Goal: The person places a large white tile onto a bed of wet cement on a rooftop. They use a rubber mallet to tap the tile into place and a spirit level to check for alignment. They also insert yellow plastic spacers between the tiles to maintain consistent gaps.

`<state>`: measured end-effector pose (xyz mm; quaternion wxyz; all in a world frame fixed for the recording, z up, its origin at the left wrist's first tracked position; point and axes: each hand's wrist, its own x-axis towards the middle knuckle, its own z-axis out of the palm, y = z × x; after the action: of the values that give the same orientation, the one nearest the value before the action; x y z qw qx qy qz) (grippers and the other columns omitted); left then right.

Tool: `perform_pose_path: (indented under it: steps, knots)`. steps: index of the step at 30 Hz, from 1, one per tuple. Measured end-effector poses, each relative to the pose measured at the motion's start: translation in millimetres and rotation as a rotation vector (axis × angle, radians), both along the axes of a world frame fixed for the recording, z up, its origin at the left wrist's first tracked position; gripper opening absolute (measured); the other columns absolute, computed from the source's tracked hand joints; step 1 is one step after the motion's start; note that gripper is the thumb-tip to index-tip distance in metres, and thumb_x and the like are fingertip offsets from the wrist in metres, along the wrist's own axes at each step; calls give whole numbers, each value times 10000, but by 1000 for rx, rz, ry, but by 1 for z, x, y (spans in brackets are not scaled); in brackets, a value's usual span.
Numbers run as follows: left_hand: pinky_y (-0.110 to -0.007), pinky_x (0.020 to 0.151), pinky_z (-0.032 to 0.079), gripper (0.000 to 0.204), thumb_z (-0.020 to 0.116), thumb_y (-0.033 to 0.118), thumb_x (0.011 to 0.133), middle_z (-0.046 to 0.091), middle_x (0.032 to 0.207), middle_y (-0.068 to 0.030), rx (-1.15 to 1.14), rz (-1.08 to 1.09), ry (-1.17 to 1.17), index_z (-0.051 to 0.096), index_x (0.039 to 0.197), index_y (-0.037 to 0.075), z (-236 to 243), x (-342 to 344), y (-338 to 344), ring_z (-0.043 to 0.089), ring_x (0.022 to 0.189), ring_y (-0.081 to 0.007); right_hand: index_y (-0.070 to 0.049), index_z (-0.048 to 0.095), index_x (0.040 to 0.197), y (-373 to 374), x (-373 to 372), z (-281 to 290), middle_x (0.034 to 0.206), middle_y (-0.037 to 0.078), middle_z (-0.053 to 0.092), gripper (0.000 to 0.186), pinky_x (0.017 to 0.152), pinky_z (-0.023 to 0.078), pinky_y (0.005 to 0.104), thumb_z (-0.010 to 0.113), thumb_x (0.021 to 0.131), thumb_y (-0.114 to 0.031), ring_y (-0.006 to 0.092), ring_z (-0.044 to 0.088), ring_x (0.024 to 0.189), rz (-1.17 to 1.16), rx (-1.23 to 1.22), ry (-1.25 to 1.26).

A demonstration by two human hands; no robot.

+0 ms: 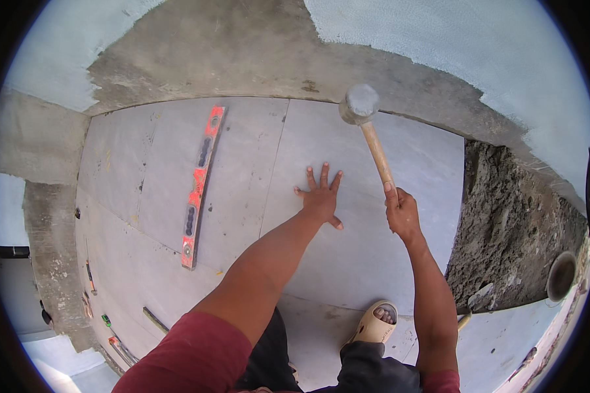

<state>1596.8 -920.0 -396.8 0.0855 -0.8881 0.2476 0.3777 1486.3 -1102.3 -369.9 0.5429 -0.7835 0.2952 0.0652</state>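
My right hand is closed round the wooden handle of a mallet. Its pale, thick head is held up toward the far wall. With fingers spread, my left hand lies flat on a large grey floor tile. That tile's right edge borders a bed of rough dark mortar. A red spirit level lies on the tiles to the left of my left hand.
A trowel lies at the near edge of the mortar, and a round bucket stands at the far right. Several small tools are scattered at the lower left. Partly painted walls bound the floor. My sandalled foot is on the tiles.
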Motion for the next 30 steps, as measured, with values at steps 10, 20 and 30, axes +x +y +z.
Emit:
perform_pose_path:
  steps: [10, 20, 30]
  knots:
    - [-765, 1044, 312, 1515, 925, 576, 517, -176, 1648, -148, -22, -19, -5, -78, 1599, 233, 1, -4, -12, -111, 1470, -534, -17, 500, 801, -4, -56, -32, 543, 10, 452, 490, 435, 383, 292, 546, 1014, -456, 87, 439, 459, -108, -166, -296]
    - [-716, 1043, 372, 1525, 888, 663, 517, -176, 1652, -128, 76, -63, -40, -93, 1597, 219, 8, -1, 4, -96, 1470, -537, -59, 471, 789, -2, -50, 91, 517, -6, 424, 470, 408, 346, 237, 432, 1057, -444, 63, 408, 435, -222, -24, -705]
    - [-693, 1041, 401, 1534, 910, 632, 503, -163, 1649, -144, 81, -30, -64, -73, 1597, 199, 2, -5, -5, -73, 1482, -516, -41, 491, 748, -32, -65, 24, 572, 34, 429, 458, 505, 381, 310, 653, 967, -408, 109, 395, 544, -302, 125, -173]
